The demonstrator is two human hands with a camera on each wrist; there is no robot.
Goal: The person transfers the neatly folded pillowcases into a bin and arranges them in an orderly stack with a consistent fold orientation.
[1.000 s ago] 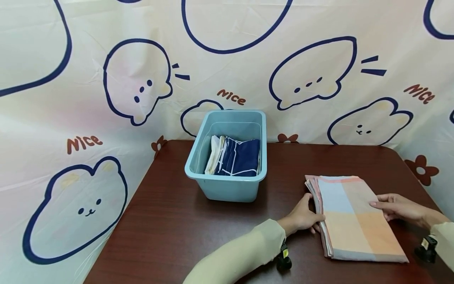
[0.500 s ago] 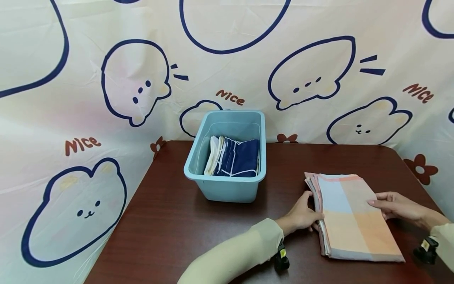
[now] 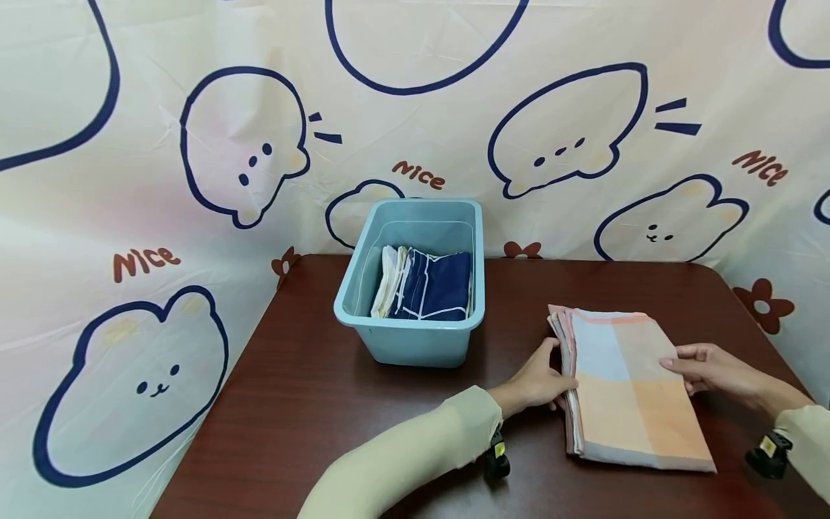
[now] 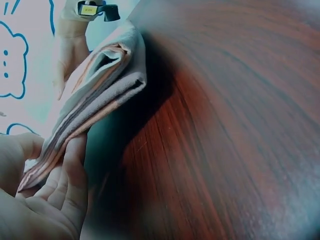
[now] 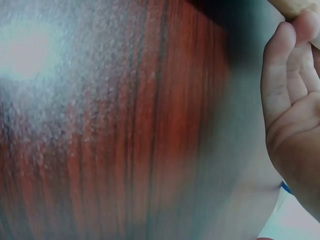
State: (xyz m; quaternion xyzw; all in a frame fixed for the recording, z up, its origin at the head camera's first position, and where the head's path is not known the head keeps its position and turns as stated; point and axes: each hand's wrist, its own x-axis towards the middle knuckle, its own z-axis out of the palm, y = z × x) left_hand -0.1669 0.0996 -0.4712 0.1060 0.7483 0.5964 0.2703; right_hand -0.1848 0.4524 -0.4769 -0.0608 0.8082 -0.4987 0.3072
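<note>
A folded checked cloth (image 3: 638, 393) in pale blue, beige and orange lies between both hands at the right of the head view. My left hand (image 3: 534, 378) pinches its layered left side, thumb on top and fingers underneath. The left wrist view shows the cloth's stacked folds (image 4: 100, 90) over the table, with a dark shadow below them. My right hand (image 3: 716, 371) pinches the opposite side, its thumb on the upper face. In the right wrist view, that hand's curled fingers (image 5: 280, 70) meet a small bit of cloth at the top corner.
A light blue plastic bin (image 3: 415, 346) stands toward the back of the dark brown table (image 3: 292, 418). Inside it, folded white cloths (image 3: 387, 281) stand beside a folded navy cloth (image 3: 447, 281) with white lines. A printed sheet (image 3: 402, 130) hangs behind the table.
Both hands and the cloth between them have shifted a little left and slightly farther from the body. Both grips stay the same, and the bin has not moved on the table.
</note>
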